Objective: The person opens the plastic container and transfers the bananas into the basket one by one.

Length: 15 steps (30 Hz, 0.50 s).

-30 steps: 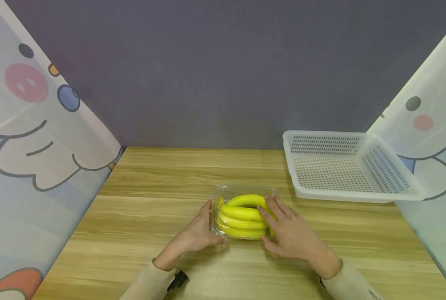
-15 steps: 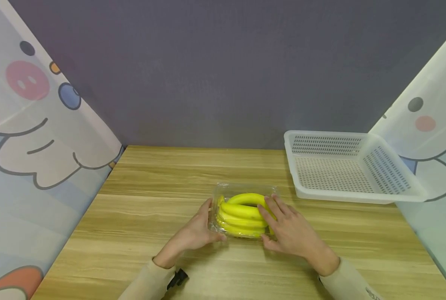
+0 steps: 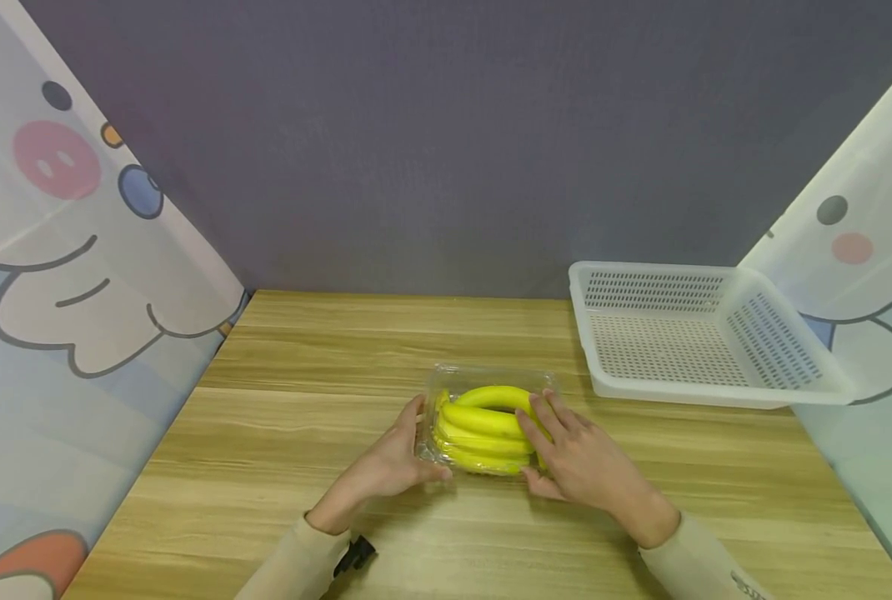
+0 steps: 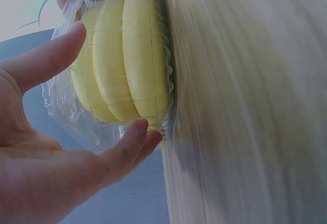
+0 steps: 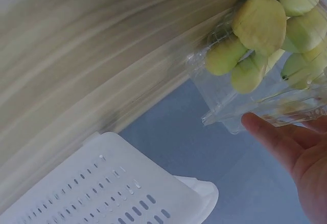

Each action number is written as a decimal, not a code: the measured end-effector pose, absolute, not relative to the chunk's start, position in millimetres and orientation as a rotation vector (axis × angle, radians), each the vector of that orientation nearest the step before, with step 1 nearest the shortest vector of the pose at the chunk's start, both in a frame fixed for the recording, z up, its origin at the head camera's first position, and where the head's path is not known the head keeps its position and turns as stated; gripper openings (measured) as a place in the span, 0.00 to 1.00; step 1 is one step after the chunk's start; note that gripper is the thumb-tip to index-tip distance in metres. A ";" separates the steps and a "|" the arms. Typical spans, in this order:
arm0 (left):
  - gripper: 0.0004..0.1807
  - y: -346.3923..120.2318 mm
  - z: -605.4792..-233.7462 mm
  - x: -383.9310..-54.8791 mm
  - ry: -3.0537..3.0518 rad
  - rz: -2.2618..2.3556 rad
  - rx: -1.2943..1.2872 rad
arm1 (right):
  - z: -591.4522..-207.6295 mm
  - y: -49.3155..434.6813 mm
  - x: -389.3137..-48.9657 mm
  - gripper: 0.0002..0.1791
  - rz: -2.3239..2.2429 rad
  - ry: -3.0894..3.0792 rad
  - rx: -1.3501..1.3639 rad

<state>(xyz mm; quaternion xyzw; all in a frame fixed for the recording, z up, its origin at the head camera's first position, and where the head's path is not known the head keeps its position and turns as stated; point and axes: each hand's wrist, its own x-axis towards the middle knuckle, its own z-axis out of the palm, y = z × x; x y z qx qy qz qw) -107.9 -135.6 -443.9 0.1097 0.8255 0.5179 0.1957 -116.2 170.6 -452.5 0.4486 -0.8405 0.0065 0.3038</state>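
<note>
Two bare hands (image 3: 395,460) (image 3: 584,460), spread, touch a clear rectangular plastic box (image 3: 491,375) of curved yellow bananas (image 3: 483,421); uneven pressing might buckle it.

Bananas (image 3: 483,422) partly out of sight behind the right hand (image 3: 584,462) in the head view
</note>
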 end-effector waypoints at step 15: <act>0.64 -138.2 -443.7 -109.0 2.389 1.348 0.314 | -445.3 170.5 -118.9 0.40 0.099 -2.307 1.172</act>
